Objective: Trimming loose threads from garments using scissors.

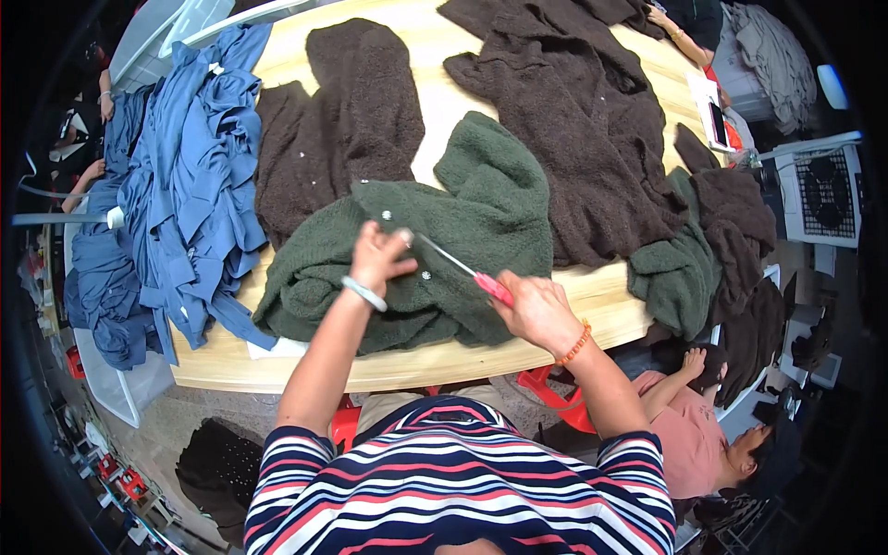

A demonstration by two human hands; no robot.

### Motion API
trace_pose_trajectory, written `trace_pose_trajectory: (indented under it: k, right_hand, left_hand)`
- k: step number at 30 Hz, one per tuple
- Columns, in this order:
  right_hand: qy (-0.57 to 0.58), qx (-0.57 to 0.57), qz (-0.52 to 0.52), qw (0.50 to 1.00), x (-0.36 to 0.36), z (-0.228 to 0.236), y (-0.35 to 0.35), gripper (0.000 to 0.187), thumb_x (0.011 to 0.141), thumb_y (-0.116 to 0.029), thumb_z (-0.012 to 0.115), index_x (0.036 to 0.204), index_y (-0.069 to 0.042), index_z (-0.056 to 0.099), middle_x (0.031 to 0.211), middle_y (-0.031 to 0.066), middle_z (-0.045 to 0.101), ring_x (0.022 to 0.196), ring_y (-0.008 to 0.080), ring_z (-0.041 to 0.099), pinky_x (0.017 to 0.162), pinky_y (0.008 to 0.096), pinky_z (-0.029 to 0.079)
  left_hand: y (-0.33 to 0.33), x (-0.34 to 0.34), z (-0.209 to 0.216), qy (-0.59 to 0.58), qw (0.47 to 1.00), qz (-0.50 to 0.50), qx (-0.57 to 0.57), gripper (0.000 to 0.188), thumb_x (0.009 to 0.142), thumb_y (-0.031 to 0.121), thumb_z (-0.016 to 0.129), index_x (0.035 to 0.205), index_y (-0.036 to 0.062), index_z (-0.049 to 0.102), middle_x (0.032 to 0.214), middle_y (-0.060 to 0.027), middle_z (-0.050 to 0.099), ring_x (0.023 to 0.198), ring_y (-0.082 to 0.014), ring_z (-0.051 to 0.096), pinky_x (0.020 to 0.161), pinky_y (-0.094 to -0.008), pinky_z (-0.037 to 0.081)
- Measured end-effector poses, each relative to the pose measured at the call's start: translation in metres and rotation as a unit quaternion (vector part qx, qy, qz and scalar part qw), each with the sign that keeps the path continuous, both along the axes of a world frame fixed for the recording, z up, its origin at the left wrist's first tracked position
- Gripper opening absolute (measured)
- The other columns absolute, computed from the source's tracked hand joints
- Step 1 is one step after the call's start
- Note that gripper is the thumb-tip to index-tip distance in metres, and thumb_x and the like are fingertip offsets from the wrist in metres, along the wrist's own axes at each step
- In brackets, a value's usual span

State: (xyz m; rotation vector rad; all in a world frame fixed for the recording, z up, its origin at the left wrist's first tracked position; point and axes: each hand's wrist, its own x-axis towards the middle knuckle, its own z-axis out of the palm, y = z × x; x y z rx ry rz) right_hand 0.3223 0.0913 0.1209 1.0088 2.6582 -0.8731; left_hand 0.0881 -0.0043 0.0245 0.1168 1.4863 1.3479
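Observation:
A dark green fuzzy knit garment (490, 166) lies bunched across the near part of the table, with small shiny buttons (425, 275) along its front. My left hand (375, 259), a pale bangle at its wrist, is over the garment, slightly blurred, fingers apart near one button. In my closed right hand (539, 316) is a tool with a red handle (494, 289) and a thin metal shaft. The shaft points up and left, toward the fingers of my left hand. The tip's exact kind is too blurred to tell.
Dark brown knit garments (583, 129) lie behind and to the right on the wooden table (407, 370). Blue garments (190, 185) are heaped at the left. Another person in pink (684, 425) is at the lower right. Other people's hands (106, 106) show at the far left.

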Motion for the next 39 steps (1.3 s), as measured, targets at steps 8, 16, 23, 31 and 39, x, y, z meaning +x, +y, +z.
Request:
trace_pose_trajectory:
  k: [8,16,23,31,39]
  right_hand:
    - [-0.088,-0.017,0.047,0.995,0.035,0.018,-0.031,0.021,0.083,-0.027,0.066,0.089,-0.008,0.059,0.068,0.0180,0.063,0.070,0.0379,0.064,0.066,0.0474,0.050]
    - [0.057,-0.091,0.027,0.994,0.018,-0.002,-0.044,0.022,0.080,-0.019,0.071,0.099,-0.009,0.063,0.084,0.0157,0.065,0.083,0.0350,0.063,0.073,0.0441,0.050]
    - [0.121,-0.073,0.174,0.975,-0.031,-0.088,-0.108,0.022,0.077,-0.010,0.067,0.097,-0.007,0.061,0.102,0.0134,0.066,0.091,0.0316,0.065,0.075,0.0393,0.054]
    - [0.023,-0.093,0.175,0.980,-0.033,-0.117,-0.094,0.015,0.080,-0.013,0.059,0.093,-0.007,0.060,0.083,0.0187,0.065,0.080,0.0357,0.065,0.069,0.0458,0.051]
    - [0.155,-0.353,-0.037,0.922,0.062,0.015,0.033,0.020,0.076,0.002,0.072,0.094,0.000,0.063,0.084,0.0032,0.067,0.077,0.0105,0.062,0.072,0.0258,0.051]
  left_hand:
    - [-0.037,0.044,-0.057,-0.116,0.988,0.101,-0.005,0.011,0.087,0.001,0.065,0.095,-0.0019,0.059,0.090,-0.0090,0.063,0.074,-0.0193,0.065,0.060,-0.0341,0.062]
    - [-0.110,-0.026,0.041,0.495,0.869,-0.016,0.015,0.036,0.083,0.000,0.065,0.119,0.0028,0.058,0.115,-0.0097,0.062,0.098,-0.0178,0.063,0.085,-0.0274,0.050]
    - [-0.252,-0.123,-0.066,0.433,0.852,-0.084,-0.280,0.049,0.076,0.018,0.073,0.121,0.0033,0.058,0.106,-0.0200,0.066,0.094,-0.0349,0.064,0.086,-0.0376,0.049]
    - [-0.231,-0.100,0.059,-0.032,0.995,0.085,0.034,0.037,0.094,0.021,0.058,0.121,-0.0046,0.058,0.112,-0.0125,0.066,0.098,-0.0211,0.065,0.090,-0.0316,0.051]
    - [-0.158,-0.124,0.146,-0.087,0.904,0.236,0.347,0.038,0.100,0.027,0.045,0.128,0.0010,0.052,0.127,-0.0170,0.058,0.117,-0.0314,0.056,0.102,-0.0474,0.044]
